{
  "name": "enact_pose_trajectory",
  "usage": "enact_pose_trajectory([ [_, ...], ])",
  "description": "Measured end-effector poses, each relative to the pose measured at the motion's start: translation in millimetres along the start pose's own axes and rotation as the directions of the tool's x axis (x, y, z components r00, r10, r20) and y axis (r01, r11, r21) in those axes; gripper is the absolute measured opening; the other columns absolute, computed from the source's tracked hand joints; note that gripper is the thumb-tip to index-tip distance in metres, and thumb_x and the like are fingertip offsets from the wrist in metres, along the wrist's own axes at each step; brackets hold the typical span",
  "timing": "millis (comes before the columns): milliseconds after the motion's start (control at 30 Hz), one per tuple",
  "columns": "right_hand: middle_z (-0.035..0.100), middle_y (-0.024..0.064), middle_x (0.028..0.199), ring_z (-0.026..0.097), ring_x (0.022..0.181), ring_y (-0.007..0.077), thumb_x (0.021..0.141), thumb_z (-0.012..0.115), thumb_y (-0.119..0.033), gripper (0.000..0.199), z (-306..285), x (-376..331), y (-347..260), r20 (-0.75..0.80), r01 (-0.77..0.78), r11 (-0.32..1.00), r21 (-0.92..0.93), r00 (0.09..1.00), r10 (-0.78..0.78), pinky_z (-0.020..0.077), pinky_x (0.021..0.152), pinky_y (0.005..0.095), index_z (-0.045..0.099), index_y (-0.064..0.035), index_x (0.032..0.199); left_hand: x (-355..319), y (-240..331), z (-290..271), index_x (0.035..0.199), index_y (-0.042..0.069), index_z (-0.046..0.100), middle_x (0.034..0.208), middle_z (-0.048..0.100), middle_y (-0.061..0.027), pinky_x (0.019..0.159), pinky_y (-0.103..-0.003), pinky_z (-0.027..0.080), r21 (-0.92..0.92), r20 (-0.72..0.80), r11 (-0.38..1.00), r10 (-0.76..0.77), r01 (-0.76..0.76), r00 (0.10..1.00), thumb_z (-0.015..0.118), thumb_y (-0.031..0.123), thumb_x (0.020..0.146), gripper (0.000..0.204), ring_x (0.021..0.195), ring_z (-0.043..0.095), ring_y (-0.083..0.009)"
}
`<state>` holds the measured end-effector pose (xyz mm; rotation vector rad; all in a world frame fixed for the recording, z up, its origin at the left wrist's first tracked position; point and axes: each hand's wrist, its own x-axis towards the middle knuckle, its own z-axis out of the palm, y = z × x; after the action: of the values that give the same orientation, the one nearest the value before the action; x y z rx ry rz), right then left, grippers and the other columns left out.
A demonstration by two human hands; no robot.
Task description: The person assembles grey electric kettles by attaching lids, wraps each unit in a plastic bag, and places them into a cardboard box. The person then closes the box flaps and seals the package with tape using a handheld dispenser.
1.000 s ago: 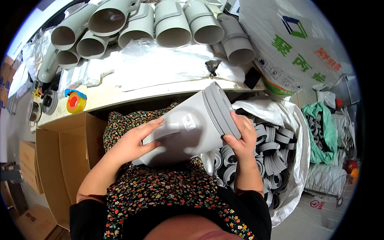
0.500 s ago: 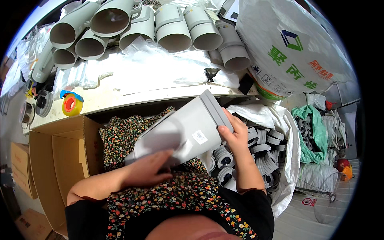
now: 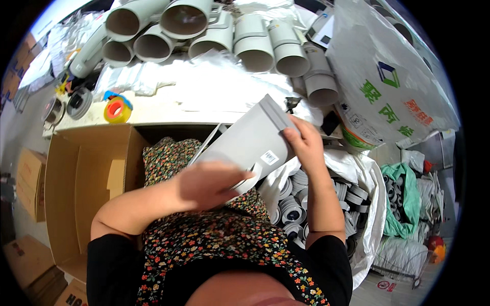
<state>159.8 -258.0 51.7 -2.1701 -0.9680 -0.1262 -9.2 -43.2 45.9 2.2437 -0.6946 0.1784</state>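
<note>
A pale grey handled tumbler [image 3: 245, 137] lies tilted above my lap, its darker grey lidded end pointing up toward the table. A small white barcode label [image 3: 269, 158] is stuck on its side. My right hand [image 3: 306, 144] is closed round the lidded end, thumb on the near side. Across the lower part of the tumbler, my left hand [image 3: 214, 184] is smeared by motion. A thin pale curved strip [image 3: 247, 184] shows by its fingertips; I cannot make out what it is. The tumbler's handle [image 3: 208, 143] shows on its left side.
Several open grey tumblers [image 3: 255, 53] lie on the white table [image 3: 158, 109], with yellow tape [image 3: 117, 109] at left. An open cardboard box [image 3: 92, 188] stands left. Right of my lap, a white sack [image 3: 375, 199] holds many grey lids. A big printed plastic bag [image 3: 388, 76] stands far right.
My left hand has moved right and up along the tumbler. The label's lower left edge now has a pale strip near it. The whole view has shifted slightly.
</note>
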Motion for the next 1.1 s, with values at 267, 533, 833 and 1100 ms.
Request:
enact_pose_trajectory([
  [267,0.063,0.0143,0.099,0.057,0.094,0.0274,0.089,0.044,-0.048,0.055,8.1,8.9,25.9,-0.052,0.281,0.938,0.203,0.96,-0.276,0.0404,0.084,0.0347,0.062,0.0005,0.107,12.9,80.8,-59.1,0.083,0.006,0.064,0.065,0.056,-0.0023,0.035,-0.023,0.025,-0.451,-0.725,0.259,0.452,-0.854,0.52,0.06,0.003,0.08,0.006,0.04,0.036,-0.0099],
  [533,0.065,0.0175,0.082,0.058,0.082,0.0283,0.09,0.029,-0.054,0.07,6.8,19.3,41.9,-0.042,0.256,0.705,0.661,0.951,-0.307,0.0374,0.09,0.0427,0.066,0.0035,0.078,6.2,67.8,-81.1,0.098,0.01,0.06,0.06,0.048,-0.0044,0.036,-0.024,0.028,-0.758,-0.422,0.255,0.51,-0.601,0.749,0.056,0.001,0.081,0.02,0.041,0.039,-0.0122],
  [833,0.063,0.018,0.081,0.057,0.08,0.0276,0.093,0.034,-0.04,0.051,15.9,15.8,67.6,-0.08,0.27,0.688,0.674,0.952,-0.295,0.0369,0.09,0.045,0.061,0.0023,0.083,2.3,46.3,-82.1,0.095,0.007,0.058,0.07,0.055,-0.0118,0.046,-0.029,0.041,-0.819,-0.283,0.292,0.543,-0.494,0.79,0.056,0.002,0.08,0.015,0.052,0.05,-0.023],
  [1100,0.066,0.0139,0.074,0.061,0.072,0.0258,0.09,0.044,-0.038,0.043,6.1,-1.2,60.1,-0.11,0.323,0.653,0.685,0.932,-0.346,0.039,0.085,0.0425,0.063,-0.0039,0.072,-67.3,-225.4,2.8,0.125,-0.003,0.043,0.119,0.053,-0.0168,0.094,-0.032,0.04,-0.583,-0.27,0.436,-0.9,0.686,0.342,0.047,0.027,0.092,0.045,0.111,0.05,-0.0229],
])
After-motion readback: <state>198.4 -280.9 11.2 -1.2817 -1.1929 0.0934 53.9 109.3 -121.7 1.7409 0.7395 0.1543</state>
